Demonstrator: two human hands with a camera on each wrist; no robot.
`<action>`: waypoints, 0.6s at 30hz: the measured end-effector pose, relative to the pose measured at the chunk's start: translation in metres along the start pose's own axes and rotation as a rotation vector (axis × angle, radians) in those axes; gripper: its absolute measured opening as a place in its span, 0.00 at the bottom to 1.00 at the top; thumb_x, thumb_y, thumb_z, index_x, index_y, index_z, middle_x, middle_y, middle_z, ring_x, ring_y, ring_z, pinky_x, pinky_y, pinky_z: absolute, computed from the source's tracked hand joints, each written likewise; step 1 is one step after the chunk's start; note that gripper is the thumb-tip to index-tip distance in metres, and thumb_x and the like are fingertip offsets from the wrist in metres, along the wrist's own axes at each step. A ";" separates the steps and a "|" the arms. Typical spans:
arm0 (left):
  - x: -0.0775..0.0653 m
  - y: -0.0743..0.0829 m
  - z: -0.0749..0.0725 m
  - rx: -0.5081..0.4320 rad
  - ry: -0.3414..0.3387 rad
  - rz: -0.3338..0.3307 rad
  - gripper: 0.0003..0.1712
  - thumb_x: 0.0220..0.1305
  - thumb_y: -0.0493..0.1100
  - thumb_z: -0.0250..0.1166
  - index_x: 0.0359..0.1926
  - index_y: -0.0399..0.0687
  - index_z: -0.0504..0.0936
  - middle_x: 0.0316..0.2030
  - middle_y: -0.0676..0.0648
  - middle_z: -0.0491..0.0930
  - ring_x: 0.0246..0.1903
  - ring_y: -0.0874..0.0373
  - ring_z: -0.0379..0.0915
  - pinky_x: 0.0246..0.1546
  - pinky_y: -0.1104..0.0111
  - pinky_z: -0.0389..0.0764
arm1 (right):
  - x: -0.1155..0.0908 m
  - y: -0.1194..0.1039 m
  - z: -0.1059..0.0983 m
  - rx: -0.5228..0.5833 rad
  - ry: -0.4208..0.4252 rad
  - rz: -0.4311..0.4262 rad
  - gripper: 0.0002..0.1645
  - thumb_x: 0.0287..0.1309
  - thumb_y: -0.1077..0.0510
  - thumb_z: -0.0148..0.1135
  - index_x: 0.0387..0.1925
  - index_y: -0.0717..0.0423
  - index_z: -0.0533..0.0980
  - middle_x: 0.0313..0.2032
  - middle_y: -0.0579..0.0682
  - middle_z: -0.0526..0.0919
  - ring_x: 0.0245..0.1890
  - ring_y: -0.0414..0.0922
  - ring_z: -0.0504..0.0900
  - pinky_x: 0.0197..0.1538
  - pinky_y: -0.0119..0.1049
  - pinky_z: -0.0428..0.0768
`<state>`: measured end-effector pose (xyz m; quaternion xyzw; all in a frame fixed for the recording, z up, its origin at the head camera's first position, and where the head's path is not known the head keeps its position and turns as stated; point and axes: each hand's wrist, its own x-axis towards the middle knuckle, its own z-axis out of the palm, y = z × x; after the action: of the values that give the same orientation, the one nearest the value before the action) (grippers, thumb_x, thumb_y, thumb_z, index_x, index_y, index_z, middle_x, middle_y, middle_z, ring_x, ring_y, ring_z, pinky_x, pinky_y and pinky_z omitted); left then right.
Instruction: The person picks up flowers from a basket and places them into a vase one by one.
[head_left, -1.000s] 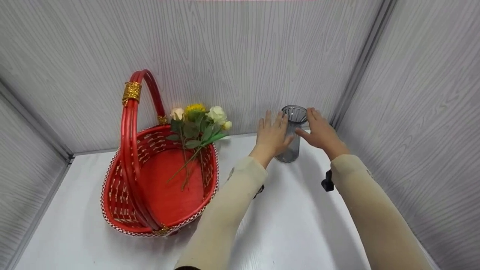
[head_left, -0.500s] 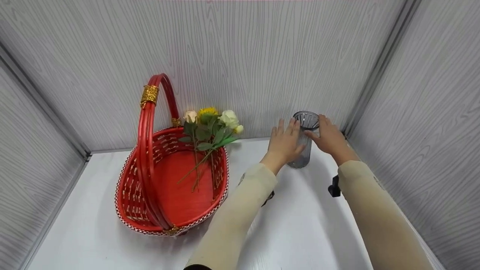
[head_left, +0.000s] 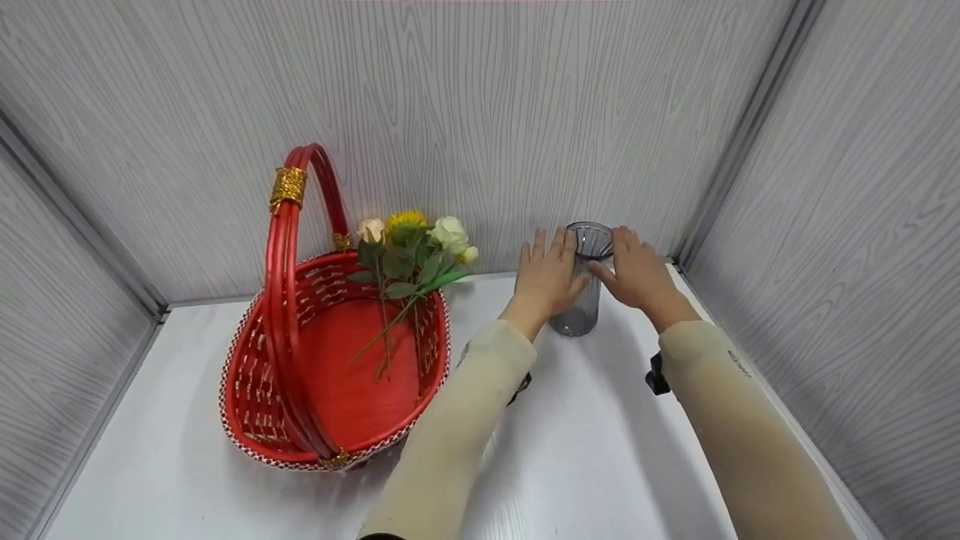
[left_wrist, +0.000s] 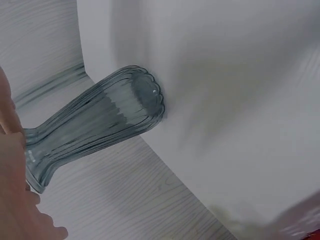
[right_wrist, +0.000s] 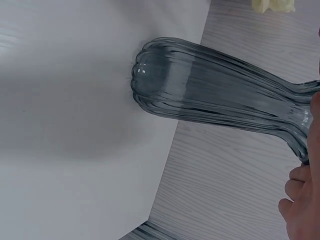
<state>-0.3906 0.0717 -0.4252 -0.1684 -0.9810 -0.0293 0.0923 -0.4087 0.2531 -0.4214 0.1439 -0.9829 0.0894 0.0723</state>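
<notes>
A grey-tinted ribbed glass vase (head_left: 577, 316) stands upright on the white tabletop, near the back wall and right corner. On its left side my left hand (head_left: 547, 277) lies along the upper part, fingers straight. My right hand (head_left: 637, 274) faces it from the right, also with straight fingers and its thumb across the front of the glass. Both hands seem to touch the vase just below its flared rim. In the left wrist view the vase (left_wrist: 95, 117) shows its scalloped base, with the left hand (left_wrist: 22, 200) at the neck. The right wrist view shows the right hand (right_wrist: 302, 195) there too.
A red woven basket (head_left: 244, 390) with a tall arched handle (head_left: 281, 262) stands on the left. Several flowers (head_left: 420, 247), cream, yellow and peach, lean over its back right rim, stems inside. Grey wood-grain walls (head_left: 480, 120) enclose the white tabletop (head_left: 585, 450).
The head view has shifted a little. In the last half second, the vase and both hands have moved slightly left, closer to the basket. The hands keep their pose.
</notes>
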 end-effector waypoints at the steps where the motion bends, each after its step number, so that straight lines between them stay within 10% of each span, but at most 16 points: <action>1: -0.001 -0.002 0.000 0.003 0.003 0.001 0.46 0.74 0.68 0.41 0.80 0.47 0.43 0.80 0.47 0.44 0.78 0.41 0.36 0.75 0.47 0.49 | 0.000 -0.001 0.001 -0.001 0.001 -0.005 0.51 0.73 0.36 0.45 0.76 0.71 0.44 0.75 0.71 0.50 0.71 0.72 0.55 0.71 0.64 0.57; 18: -0.003 -0.022 0.000 -0.073 0.006 -0.012 0.43 0.77 0.67 0.34 0.80 0.47 0.45 0.79 0.47 0.47 0.78 0.43 0.35 0.76 0.46 0.47 | -0.006 -0.014 0.005 0.031 -0.028 -0.044 0.51 0.75 0.35 0.41 0.77 0.70 0.40 0.77 0.69 0.44 0.77 0.64 0.43 0.77 0.58 0.46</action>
<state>-0.3958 0.0501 -0.4266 -0.1657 -0.9800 -0.0660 0.0886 -0.3993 0.2406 -0.4252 0.1681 -0.9789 0.1009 0.0582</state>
